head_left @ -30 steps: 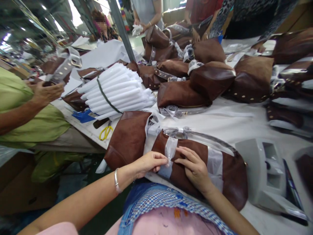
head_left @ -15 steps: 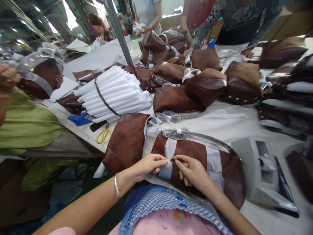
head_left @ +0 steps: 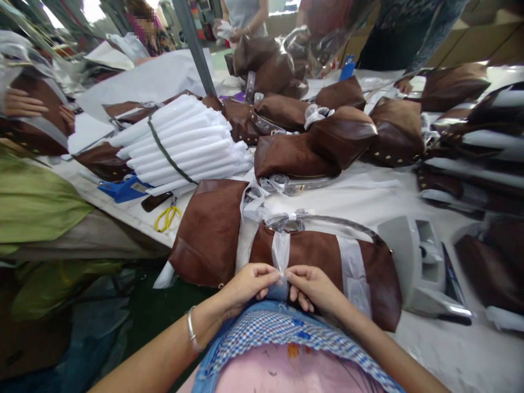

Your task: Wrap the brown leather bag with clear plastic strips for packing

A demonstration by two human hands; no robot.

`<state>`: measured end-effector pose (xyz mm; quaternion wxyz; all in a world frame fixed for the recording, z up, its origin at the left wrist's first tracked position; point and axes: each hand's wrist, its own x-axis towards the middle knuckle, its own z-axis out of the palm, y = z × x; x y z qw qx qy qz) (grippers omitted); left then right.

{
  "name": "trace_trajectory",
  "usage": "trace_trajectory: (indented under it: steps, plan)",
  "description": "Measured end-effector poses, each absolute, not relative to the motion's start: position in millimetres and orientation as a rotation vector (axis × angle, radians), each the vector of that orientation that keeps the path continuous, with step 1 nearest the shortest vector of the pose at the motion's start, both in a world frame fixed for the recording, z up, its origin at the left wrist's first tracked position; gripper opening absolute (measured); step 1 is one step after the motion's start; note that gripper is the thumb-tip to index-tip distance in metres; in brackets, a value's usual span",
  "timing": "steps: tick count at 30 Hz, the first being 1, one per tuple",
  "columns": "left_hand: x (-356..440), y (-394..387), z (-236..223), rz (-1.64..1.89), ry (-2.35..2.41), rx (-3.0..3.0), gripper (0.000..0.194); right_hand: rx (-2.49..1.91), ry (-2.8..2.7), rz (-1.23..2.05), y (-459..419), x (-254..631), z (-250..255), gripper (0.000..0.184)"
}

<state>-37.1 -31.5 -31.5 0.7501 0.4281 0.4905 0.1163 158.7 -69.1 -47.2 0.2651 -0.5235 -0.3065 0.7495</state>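
Note:
A brown handbag lies flat at the table's near edge, its strap wrapped in clear plastic. A clear plastic strip runs down the bag's front. My left hand and my right hand meet at the strip's lower end, each with fingertips pinched on it. A silver bangle sits on my left wrist. A second brown bag lies just left of the first, touching it.
Several brown bags crowd the white table. A bundle of white rolls lies at left, yellow scissors near it. A grey tape dispenser stands right of the bag. Other people work at the left and far sides.
My right hand has slid down from lying on the bag to pinch the strip beside my left hand. Both hands have moved toward my body. The person at left has raised their bag.

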Motion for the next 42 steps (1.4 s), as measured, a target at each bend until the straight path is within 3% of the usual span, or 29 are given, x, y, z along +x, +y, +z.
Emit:
trace_trajectory:
  steps: [10,20,29,34,42]
  plan:
    - [-34.7,-35.9,-38.8,0.321,1.078,1.066,0.059,-1.438,-0.917,1.703,-84.8,148.4,-52.2,0.046]
    - [-33.6,-32.6,-30.3,0.306,1.06,1.062,0.053,-1.465,-0.981,1.783,-80.0,148.4,-52.7,0.052]
    - [-36.4,-30.6,-33.3,0.283,1.047,0.877,0.05,-1.644,-1.186,1.602,-84.0,142.4,-52.9,0.03]
    - [-38.1,-34.4,-36.6,0.259,0.929,0.884,0.049,-1.729,-1.275,1.533,-79.3,140.6,-48.9,0.027]
    - [-43.6,-40.6,-28.9,0.505,0.999,1.611,0.017,-1.774,-1.397,1.402,-83.9,147.7,-41.5,0.032]
